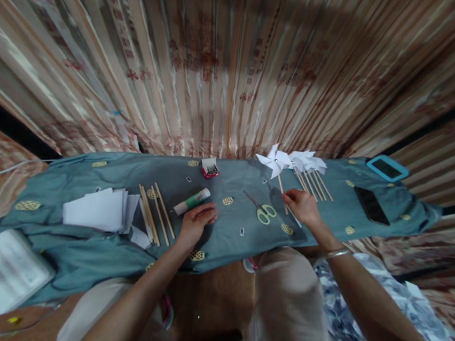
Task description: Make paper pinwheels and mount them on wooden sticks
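Observation:
My right hand (300, 205) pinches the wooden stick of a white paper pinwheel (275, 161), whose blades point away from me. Just beyond it lie several finished-looking pinwheels (308, 161) with their sticks side by side. Over the cloth rests my left hand (197, 222), palm partly turned, fingers extended and holding nothing. A glue stick (192, 201) with a green and white label is just beyond its fingers. Between the hands lie scissors (264, 212) with yellow-green handles. A small red open box (210, 169) with tiny dark items sits at the far edge.
Left of my left hand are several loose wooden sticks (163, 212) and a stack of white paper (97, 209). A white box-like device (6, 270) with a cable stands near left. On the right lie a black phone (371, 206) and a blue-framed tablet (387, 168). Curtains hang behind.

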`<state>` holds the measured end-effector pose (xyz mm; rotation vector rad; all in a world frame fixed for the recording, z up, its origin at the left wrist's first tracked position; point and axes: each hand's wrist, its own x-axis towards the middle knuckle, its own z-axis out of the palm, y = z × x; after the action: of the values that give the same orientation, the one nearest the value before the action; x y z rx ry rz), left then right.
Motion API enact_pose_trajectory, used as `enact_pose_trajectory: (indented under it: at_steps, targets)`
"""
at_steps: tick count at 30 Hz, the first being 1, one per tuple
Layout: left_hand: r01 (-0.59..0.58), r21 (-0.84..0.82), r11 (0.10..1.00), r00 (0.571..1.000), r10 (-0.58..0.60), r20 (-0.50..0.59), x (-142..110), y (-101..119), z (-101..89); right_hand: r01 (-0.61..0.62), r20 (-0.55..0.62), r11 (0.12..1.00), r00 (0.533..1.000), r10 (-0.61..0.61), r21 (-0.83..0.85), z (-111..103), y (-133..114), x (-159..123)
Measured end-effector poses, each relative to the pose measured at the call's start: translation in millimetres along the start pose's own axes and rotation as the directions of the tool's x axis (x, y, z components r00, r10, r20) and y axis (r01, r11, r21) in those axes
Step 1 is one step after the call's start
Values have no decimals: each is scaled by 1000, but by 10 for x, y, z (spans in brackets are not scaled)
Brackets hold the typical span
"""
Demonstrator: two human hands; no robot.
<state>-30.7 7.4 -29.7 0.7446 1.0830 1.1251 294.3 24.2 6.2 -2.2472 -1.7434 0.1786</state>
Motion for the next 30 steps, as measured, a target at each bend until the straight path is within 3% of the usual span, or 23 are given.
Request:
enact_pose_trajectory:
  at_steps: [4, 6, 13, 25, 30]
  targets:
    - [-1, 14, 1000, 1000, 1, -4, 12, -11, -22, -84, -17, 956, 996, 83, -282, -48, 349, 344]
    - [4, 17, 1000, 1000, -4, -3, 16, -8, -29, -94, -13, 933, 995, 95, -347, -30, 444, 478]
    - [10, 37, 999, 1000, -11, 5, 31, -13, -58, -93, 9, 927, 995, 104, -364, 59, 595, 724]
    - [20, 55, 998, 1000, -20, 15, 25, -15, -70, -64, 105, 886, 987, 125, -459, 102, 741, 820]
    - [9, 56, 998, 1000, -10, 11, 8, 2, -61, -64, 77, 883, 991, 112, -465, 109, 765, 819]
